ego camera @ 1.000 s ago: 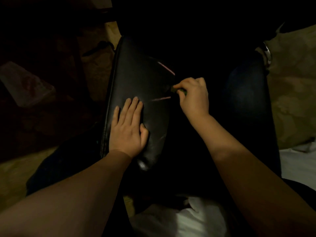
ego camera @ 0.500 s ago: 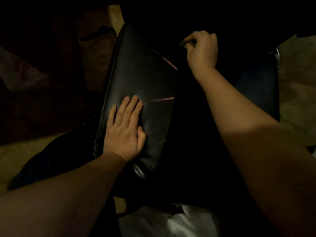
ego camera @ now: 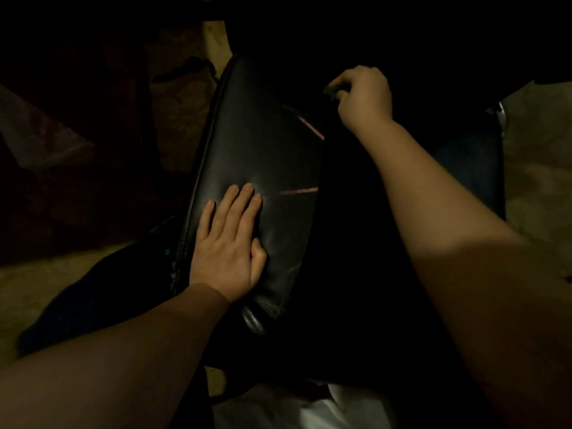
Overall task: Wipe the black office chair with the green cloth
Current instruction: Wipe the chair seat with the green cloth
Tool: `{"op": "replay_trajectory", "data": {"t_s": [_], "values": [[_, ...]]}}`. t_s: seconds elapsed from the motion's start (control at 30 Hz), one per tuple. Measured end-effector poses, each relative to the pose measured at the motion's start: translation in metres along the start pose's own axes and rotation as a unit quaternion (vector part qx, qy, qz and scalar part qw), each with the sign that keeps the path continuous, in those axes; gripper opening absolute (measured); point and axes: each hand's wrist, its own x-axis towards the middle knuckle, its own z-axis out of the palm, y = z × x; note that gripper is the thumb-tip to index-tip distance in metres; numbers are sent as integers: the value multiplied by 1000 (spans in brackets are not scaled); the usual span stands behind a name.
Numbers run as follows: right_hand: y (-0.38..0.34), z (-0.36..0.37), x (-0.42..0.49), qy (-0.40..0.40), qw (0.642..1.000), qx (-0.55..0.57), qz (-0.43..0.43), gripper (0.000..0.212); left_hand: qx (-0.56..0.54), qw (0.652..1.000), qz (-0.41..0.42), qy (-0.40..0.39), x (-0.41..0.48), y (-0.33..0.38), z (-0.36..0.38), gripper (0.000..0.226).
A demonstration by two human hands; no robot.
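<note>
Gloom all round; dead centre, black office chair [ego camera: 263, 144], glossy pad tilted toward the camera; on the near half of the chair, left hand [ego camera: 227, 243], laid flat with fingers straight, pressing down and clasping nothing; at the chair's far right edge, right hand [ego camera: 365, 97], curled tight round green cloth [ego camera: 330, 91], just a small scrap peeping out at the fingertips; across the chair between both hands, two thin pink streaks [ego camera: 298, 191]; below the chair's near end, white fabric [ego camera: 312, 410]; left of the chair, tan floor [ego camera: 18, 292].
</note>
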Motion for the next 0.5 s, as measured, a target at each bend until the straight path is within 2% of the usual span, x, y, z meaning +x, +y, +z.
{"op": "replay_trajectory", "data": {"t_s": [0.5], "values": [[3,-12,-97,-61,998,-9,-20,30,-13,1000,3,8,-1,2,-4,63]]}}
